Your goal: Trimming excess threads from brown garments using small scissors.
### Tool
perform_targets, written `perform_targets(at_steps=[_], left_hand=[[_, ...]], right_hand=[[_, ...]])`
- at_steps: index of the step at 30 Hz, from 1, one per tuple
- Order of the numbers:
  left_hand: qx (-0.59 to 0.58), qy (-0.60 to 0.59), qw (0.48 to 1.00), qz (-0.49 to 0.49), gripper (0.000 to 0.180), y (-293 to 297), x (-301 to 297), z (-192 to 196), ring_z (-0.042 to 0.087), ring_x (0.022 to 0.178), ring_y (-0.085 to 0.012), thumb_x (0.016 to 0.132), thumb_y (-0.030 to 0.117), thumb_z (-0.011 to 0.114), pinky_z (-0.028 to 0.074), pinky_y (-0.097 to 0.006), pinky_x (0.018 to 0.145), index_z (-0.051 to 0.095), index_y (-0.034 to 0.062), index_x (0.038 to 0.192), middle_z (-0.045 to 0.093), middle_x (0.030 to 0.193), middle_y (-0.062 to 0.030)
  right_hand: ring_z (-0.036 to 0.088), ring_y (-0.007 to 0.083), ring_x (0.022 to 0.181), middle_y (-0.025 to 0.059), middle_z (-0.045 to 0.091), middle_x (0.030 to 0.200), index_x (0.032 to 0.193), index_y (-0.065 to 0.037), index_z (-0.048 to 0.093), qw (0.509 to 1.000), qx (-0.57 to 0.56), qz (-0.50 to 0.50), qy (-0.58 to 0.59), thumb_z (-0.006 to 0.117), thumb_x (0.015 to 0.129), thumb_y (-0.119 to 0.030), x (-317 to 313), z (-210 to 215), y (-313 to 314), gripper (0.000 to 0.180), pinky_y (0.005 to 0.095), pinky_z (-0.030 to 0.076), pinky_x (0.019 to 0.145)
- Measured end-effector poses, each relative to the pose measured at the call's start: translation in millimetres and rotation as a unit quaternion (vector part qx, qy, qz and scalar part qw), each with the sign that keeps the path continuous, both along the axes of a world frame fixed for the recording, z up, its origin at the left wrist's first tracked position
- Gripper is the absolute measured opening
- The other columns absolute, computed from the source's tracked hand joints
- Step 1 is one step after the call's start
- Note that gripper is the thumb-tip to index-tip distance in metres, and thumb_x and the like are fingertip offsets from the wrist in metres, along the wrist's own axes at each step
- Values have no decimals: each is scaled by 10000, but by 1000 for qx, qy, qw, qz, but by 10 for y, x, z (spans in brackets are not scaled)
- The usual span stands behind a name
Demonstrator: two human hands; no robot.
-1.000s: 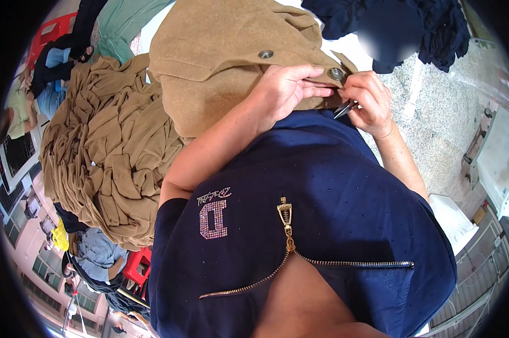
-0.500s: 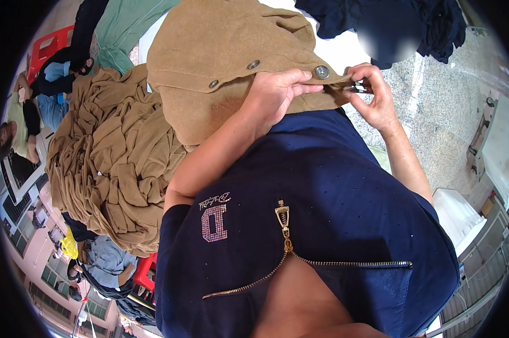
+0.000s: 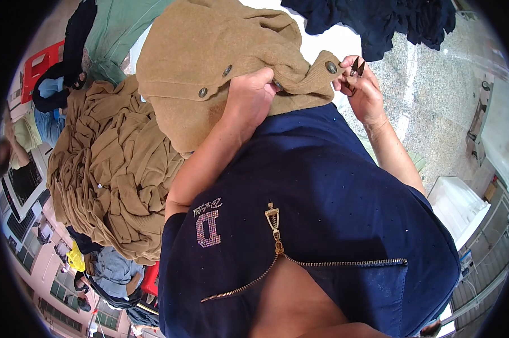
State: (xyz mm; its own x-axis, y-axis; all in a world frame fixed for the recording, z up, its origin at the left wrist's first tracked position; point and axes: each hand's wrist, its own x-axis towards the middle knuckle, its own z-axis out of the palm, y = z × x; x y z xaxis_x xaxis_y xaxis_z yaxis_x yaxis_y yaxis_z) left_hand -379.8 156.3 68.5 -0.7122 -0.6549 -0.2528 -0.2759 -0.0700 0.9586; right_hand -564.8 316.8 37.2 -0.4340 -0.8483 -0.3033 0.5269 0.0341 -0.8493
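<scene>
A brown knit cardigan [image 3: 181, 53] with dark round buttons lies over a white surface and my lap. My left hand [image 3: 249, 98] is closed on its button band, with a fold of the knit bunched beside the fingers. The band's end, bearing a button [image 3: 331, 67], sticks up toward my right hand [image 3: 368, 98]. That hand is closed around dark thread snips [image 3: 357, 69], their pointed blades upward and apart. Its thumb and fingertips are at the band's edge; whether they pinch the cloth I cannot tell.
A big heap of brown knitwear [image 3: 114, 174] lies on the left. Dark navy garments [image 3: 373, 22] lie on the white surface at the far right. Green cloth [image 3: 119, 34], red stools [image 3: 38, 65] and other people are on the left; a white bin [image 3: 457, 208] stands right.
My left hand has moved left and closed on the band, bunching it. My right hand has turned so the snips point upward. The buttoned end now stands raised.
</scene>
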Motion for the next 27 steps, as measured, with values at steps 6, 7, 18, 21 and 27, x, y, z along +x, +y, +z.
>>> perform_targets(at_steps=[6,7,18,21,27], left_hand=[[-115,-36,991,-53,118,-64,62,-113,554,752,-106,872,-41,517,496,-270,727,633,-33,854,632,771,-80],[-116,-35,991,-54,118,-40,61,-142,554,752,-106,872,-41,517,496,-270,727,633,-33,854,632,771,-80],[-13,-96,995,-20,104,-67,37,-66,607,765,-166,817,-55,517,492,-294,712,615,-26,835,646,780,-148],[-13,-31,999,5,123,-88,57,-64,606,769,-158,821,-73,487,499,-287,729,597,-22,795,631,746,-116],[236,38,953,-188,361,-44,-39,-128,596,1049,-191,870,128,639,483,-307,916,582,-66,1168,632,1130,-116]], right_hand=[[578,102,763,10,577,837,1042,-85,547,999,1,-16,40,567,825,-134,14,87,-53,223,203,343,627],[578,98,765,7,583,841,1030,-90,554,999,0,-23,37,588,837,-148,21,107,-61,204,199,345,633],[581,96,804,5,564,924,939,-69,576,993,-48,-71,85,652,834,29,54,163,-155,163,241,476,763],[543,83,799,-1,555,911,858,-52,578,988,-37,-60,135,645,802,45,24,169,-223,130,237,444,764],[601,167,907,66,642,1009,1003,-8,638,873,242,-89,415,615,847,-41,-743,-412,48,160,298,468,807]])
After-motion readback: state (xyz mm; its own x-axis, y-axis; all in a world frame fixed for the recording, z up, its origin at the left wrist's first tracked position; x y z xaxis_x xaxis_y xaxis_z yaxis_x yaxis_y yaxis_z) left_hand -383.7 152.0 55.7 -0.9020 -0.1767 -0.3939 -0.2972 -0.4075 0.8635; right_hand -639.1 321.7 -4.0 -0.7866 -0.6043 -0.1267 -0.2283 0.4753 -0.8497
